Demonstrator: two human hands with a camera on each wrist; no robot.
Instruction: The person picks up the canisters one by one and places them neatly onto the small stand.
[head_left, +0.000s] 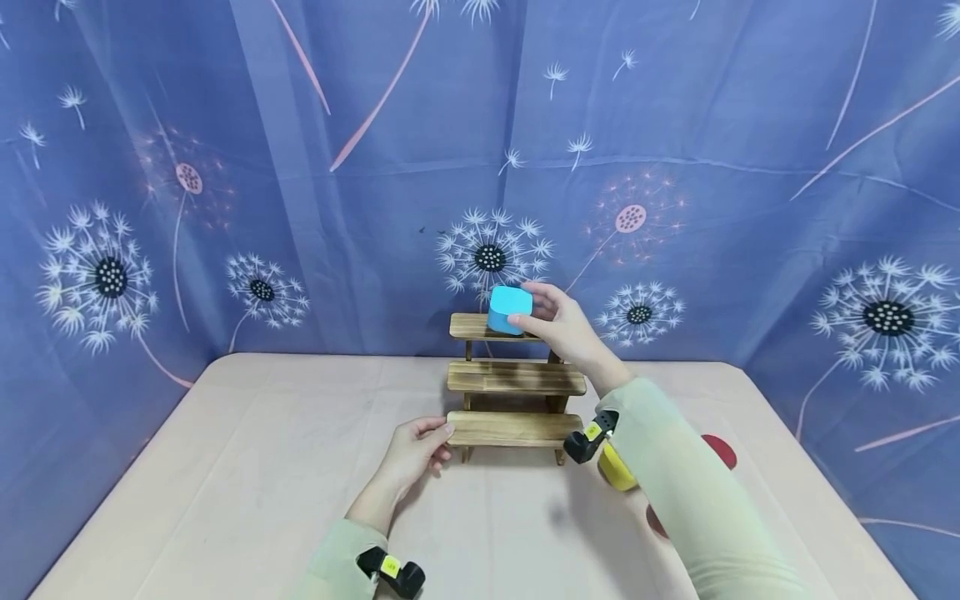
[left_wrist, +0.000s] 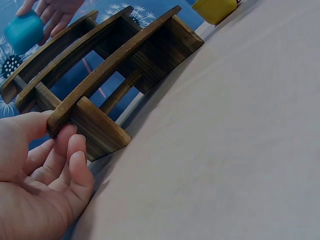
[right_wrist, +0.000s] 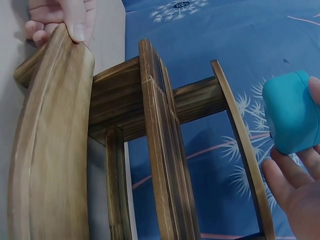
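Note:
A three-tier wooden stand [head_left: 517, 379] stands on the table against the back curtain. My left hand [head_left: 416, 450] pinches the left end of its lowest shelf [left_wrist: 107, 65], thumb on top and fingers beneath. Over the top shelf [head_left: 471, 327], my right hand [head_left: 558, 325] grips a turquoise rounded block [head_left: 510, 310] between thumb and fingers. In the right wrist view that block [right_wrist: 291, 112] is held beside the top shelf's edge, with a gap showing between them. The lower two shelves carry nothing.
A yellow object [head_left: 617, 467] lies right of the stand, partly hidden by my right forearm. Two red objects, one at the back [head_left: 720, 450] and one nearer [head_left: 656, 522], show around the same sleeve. A blue dandelion-print curtain [head_left: 360, 250] encloses the table [head_left: 247, 467].

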